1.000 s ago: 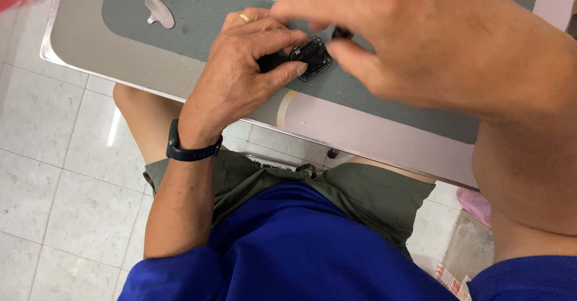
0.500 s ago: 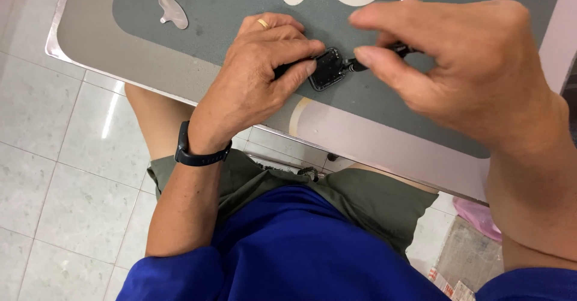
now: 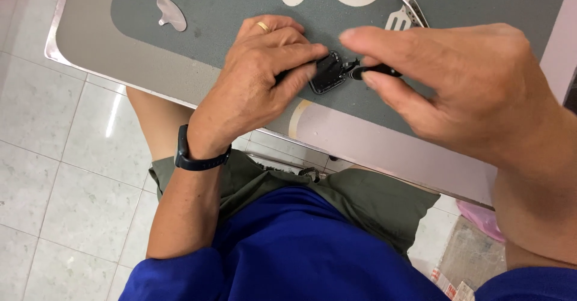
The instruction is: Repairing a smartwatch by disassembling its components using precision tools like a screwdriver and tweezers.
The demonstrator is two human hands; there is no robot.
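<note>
**First onlooker:** While you list, I'll call them out. Item one: small black square device (image 3: 328, 72), case open-faced, lying on the grey mat (image 3: 228, 12) near the front edge of the desk (image 3: 78, 42).

**Second onlooker:** Noted. Holder?

**First onlooker:** Left hand (image 3: 258, 78), fingers curled and pressed down on the device's left side, pinning it to the mat. Gold ring on one finger, dark band (image 3: 198, 159) at the wrist.

**Second onlooker:** Item two?

**First onlooker:** Slim black tool (image 3: 375, 70), pinched between thumb and forefinger of the right hand (image 3: 469, 90). Its tip sits at the device's right edge; whether it touches, I cannot tell.

**Second onlooker:** Step in hand?

**First onlooker:** By my reading, fine work at that right edge, a part being seated or loosened. Whatever comes after would call for the left hand to keep the case from sliding and the tool tip to be steered with very little force.

**Second onlooker:** Sundries?

**First onlooker:** Metal tweezers (image 3: 412, 5) at the mat's far side, well apart. Pale round tab (image 3: 170, 12) to the left, also apart. White circle markings printed on the mat.
</note>
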